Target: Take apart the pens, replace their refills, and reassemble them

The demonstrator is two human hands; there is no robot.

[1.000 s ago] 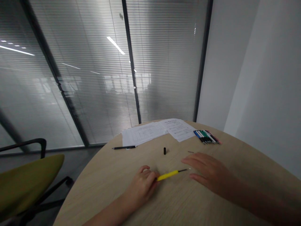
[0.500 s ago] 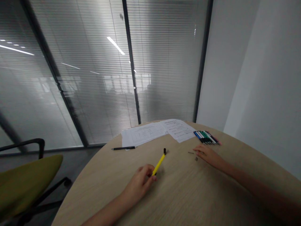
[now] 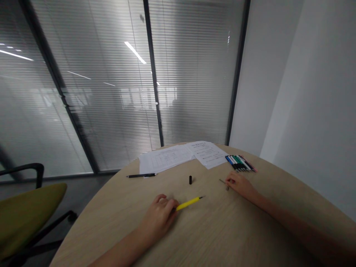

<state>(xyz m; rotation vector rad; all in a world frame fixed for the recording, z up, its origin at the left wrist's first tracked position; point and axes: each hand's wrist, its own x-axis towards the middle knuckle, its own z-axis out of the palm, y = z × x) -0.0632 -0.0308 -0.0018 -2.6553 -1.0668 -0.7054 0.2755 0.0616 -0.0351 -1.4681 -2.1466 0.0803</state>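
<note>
- One yellow slender tool (image 3: 188, 203), its tip now swung away from the upright black cap (image 3: 190, 180), lies on the pale wood table (image 3: 222, 230), its end closed inside the left hand (image 3: 159, 214).
- Right hand (image 3: 241, 185) now sits at a thin metal rod (image 3: 223, 181), fingers curled; whether they grip it, I cannot tell.

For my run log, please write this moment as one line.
left hand: at yellow screwdriver | right hand: touching thin metal rod | nearby: black cylinder, marker pens

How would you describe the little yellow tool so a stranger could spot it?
On the round wooden table, find the left hand near the edge. The tool lies at its fingertips, thin dark tip pointing right. Its bright yellow handle sets it apart from the black pen.
</note>
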